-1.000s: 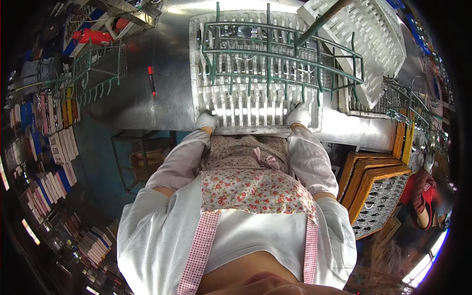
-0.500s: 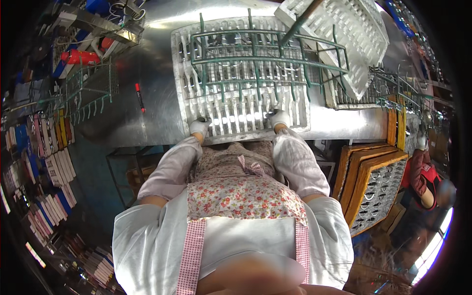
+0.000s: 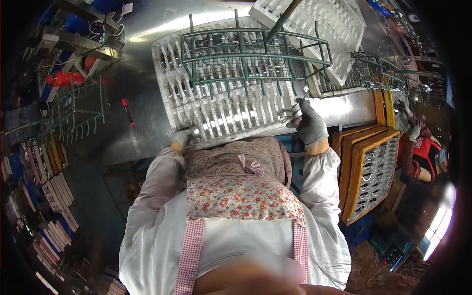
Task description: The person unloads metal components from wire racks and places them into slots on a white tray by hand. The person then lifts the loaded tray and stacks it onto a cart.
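Left hand, gloved: low at the near left corner of the white slotted tray, forearm running up and slightly outward from the body, wrist about in line; its fingers lie at the rim, but whether they are clamped on it or merely resting cannot be told.

Right hand, in a grey glove: raised just beside the tray's right edge, elbow bent, forearm nearly upright in view; thumb and forefinger are pinched on a thin metal piece, which projects leftward over the tray's near right corner; the remaining fingers are mostly hidden.

Tray: on the steel table directly before the person, slightly askew; a green wire rack stands over its far part; a red marker lies apart, to the left.
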